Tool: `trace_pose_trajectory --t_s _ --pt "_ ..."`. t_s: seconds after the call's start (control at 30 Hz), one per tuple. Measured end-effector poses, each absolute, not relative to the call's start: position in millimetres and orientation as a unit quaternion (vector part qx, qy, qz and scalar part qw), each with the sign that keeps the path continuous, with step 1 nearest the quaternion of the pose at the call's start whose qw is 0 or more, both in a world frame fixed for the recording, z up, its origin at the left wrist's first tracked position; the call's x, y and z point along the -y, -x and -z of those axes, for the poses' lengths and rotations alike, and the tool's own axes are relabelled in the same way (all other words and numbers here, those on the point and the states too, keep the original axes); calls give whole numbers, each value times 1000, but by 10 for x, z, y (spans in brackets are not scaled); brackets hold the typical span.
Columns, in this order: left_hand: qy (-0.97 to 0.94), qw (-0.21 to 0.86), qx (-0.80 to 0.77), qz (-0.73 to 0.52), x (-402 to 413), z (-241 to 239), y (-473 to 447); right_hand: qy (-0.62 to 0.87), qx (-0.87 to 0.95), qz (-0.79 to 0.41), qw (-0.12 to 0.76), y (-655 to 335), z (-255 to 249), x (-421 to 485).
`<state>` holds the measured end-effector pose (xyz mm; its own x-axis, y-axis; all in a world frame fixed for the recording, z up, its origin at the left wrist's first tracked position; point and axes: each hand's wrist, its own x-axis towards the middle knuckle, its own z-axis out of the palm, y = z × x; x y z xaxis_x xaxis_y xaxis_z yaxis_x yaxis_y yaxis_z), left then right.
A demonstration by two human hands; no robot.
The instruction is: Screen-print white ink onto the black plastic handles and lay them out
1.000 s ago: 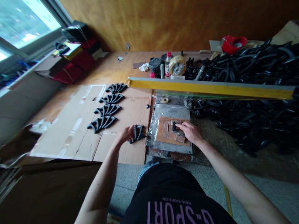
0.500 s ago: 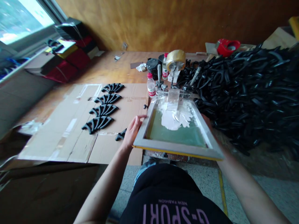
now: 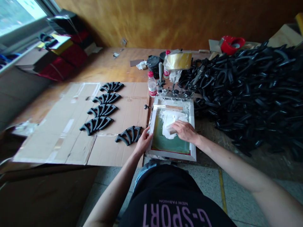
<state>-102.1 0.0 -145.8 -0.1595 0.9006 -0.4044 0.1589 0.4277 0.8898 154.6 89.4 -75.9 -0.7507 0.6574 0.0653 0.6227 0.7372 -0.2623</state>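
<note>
A screen printing frame (image 3: 193, 138) lies level in front of me, with green mesh and a patch of white ink (image 3: 168, 117) on it. My right hand (image 3: 186, 130) is closed around a pale squeegee (image 3: 172, 128), which is pressed into the ink and partly covered by my fingers. My left hand (image 3: 144, 140) grips the frame's left edge; part of its fingers is hidden. Just left of that hand is a short row of black curved plastic parts (image 3: 129, 135) on the cardboard (image 3: 71, 142).
More rows of black parts (image 3: 97, 124) lie on the cardboard. A large heap of them (image 3: 248, 94) covers the right side. Behind the frame stand clamps (image 3: 175, 92), a red-capped bottle (image 3: 152, 85), a black tub (image 3: 153, 64) and a tape roll (image 3: 178, 61).
The raised, tilted frame has come down flat. My right hand has left its right side and taken hold of the squeegee, bringing it nearer to me. The left hand stays at the left edge.
</note>
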Motion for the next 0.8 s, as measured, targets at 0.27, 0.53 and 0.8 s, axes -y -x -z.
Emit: trace_pose_trajectory --t_s 0.27,0.53,0.8 --pt "-387 512 -670 -374 9 1386 997 293 940 -122 125 -1669 683 -899" --pt "-386 525 -658 -378 6 1267 988 276 944 -93 153 -1645 761 -740" --pt "-375 536 -637 -408 -81 508 1020 484 835 -66 251 -1610 206 -1665"
